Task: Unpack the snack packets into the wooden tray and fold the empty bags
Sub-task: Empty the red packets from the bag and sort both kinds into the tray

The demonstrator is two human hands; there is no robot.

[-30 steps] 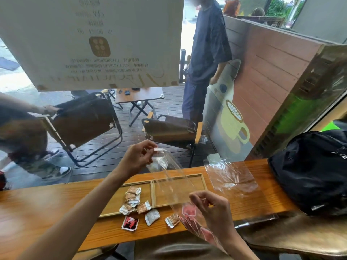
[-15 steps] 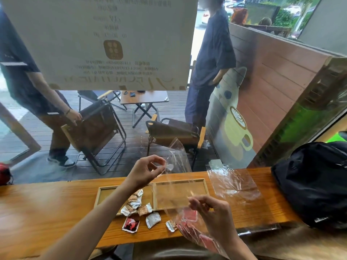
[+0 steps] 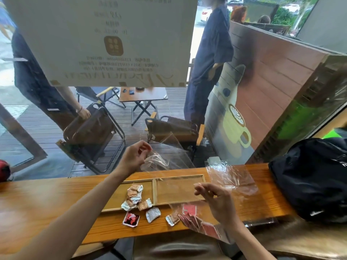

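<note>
The fingers (image 3: pixel 145 150) of the left hand (image 3: pixel 134 158) are curled and pinch the upper end of a clear bag (image 3: pixel 169 156), holding it in the air above the far edge of the desk (image 3: pixel 37 203). The right hand (image 3: pixel 217 199) hovers lower and nearer the person, over the near edge; its fingers (image 3: pixel 201 188) are loosely bent and spread, and I cannot tell for sure whether they touch the film or only hover beside it.

The bag's long axis runs on a slant from the left hand down and toward the near right, crossing over the right compartment of the wooden tray (image 3: pixel 180 176). Its low end hangs past the desk's near edge, and the red packets (image 3: pixel 195 218) are gathered there, just below and beside the right hand. So the load lies nearer the right hand, while the left hand has the high end.

The tray's left compartment holds a small heap of snack packets (image 3: pixel 135 196); three loose packets (image 3: pixel 153 213) lie on the desk between the tray and the near edge. The right compartment looks bare. An empty bag (image 3: pixel 231 175) lies flat on the desk to the right of the tray, touching or nearly touching its corner, and a black backpack (image 3: pixel 309 177) sits at the desk's right end.

In my judgement the red packets are not yet out, and the next move depends on getting the bag's mouth over the tray, since the packets sit at the end pointing away from it.
</note>
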